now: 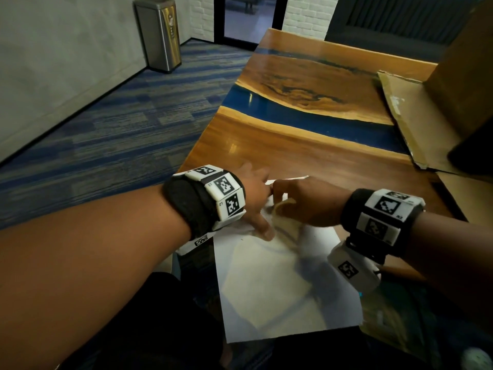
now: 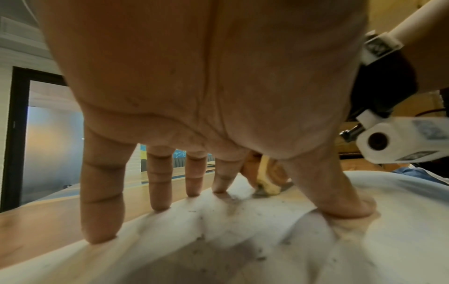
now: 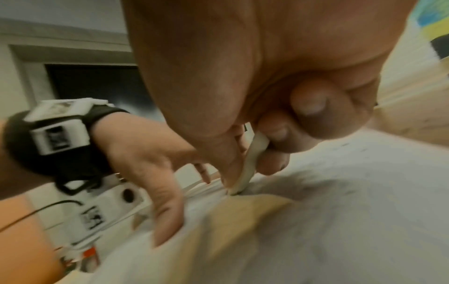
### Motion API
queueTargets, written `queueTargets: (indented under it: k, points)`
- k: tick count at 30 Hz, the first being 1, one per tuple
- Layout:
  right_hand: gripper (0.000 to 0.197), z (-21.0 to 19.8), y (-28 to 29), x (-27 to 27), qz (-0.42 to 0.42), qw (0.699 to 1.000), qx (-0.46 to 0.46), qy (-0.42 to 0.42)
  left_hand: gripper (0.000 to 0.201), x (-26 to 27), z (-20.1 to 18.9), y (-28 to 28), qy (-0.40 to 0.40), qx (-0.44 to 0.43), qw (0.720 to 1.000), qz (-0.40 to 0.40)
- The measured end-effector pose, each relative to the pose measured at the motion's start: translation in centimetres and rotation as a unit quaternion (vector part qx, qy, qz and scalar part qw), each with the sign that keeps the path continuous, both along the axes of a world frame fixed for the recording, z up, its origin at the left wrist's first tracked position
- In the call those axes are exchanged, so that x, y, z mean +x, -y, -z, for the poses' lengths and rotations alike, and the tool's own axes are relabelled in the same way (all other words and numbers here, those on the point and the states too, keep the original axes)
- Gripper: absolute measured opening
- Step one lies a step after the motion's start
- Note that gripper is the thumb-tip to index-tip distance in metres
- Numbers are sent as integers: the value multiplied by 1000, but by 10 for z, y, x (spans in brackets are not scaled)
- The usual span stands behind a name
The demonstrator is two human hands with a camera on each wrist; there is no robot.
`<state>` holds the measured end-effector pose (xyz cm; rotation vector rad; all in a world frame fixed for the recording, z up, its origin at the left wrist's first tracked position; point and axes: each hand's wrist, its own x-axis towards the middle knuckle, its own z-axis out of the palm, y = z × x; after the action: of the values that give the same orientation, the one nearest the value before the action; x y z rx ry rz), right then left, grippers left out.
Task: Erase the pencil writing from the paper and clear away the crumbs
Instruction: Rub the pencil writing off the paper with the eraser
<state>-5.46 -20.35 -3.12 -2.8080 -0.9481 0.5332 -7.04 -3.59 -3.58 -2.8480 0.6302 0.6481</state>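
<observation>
A white sheet of paper (image 1: pixel 266 284) lies at the near end of the wooden table (image 1: pixel 293 145) and overhangs its front edge. My left hand (image 1: pixel 256 198) presses flat on the sheet's far part, with its fingers (image 2: pixel 157 182) spread straight and the thumb down. Just to the right, my right hand (image 1: pixel 293 196) pinches a cream eraser (image 3: pixel 250 163), whose lower tip touches the paper. The eraser (image 2: pixel 267 184) shows between my left thumb and forefinger. Dark crumbs (image 2: pixel 233 198) are scattered over the paper (image 2: pixel 243 249) around my left hand. No pencil writing can be made out.
An open cardboard box (image 1: pixel 416 124) lies on the table at the right, its flap reaching toward my right wrist. The table's left edge runs just beside my left wrist. A metal bin (image 1: pixel 158 33) stands on the carpet at the far left.
</observation>
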Motion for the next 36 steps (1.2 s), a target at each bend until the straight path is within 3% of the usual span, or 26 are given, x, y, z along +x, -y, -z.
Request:
queueTargets:
  k: [3,8,12,17,21,26,30,34,36]
  points:
    - [10,-2,7,16,83,996,-16,36,103,2,1,1,12,32,999,18]
    - [13,-2,2,2,-30,999,-27,-23,92,3,0,1,-1,9,1000,4]
    - [9,-4,13,21,70,997,-18,23,106,4,1,1,2,37,999,14]
    - [10,-3,9,6,-31,999,-38,-23,96,5,-3,4,-14,40,999,2]
    - [12,-4,18,21,63,996,-40,39,105,5,-2,4,-8,47,999,10]
    - [11,-1,12,3,-39,998,-36,-21,97,5,-3,4,-13,42,999,3]
    - [12,-5,19,21,52,997,-50,35,107,6,-1,3,-8,49,999,10]
    - [7,-1,12,5,-32,999,-43,-2,99,6,-3,5,-10,41,999,1]
    - [7,-2,13,6,-32,998,-42,-17,100,7,-2,4,-15,43,999,-1]
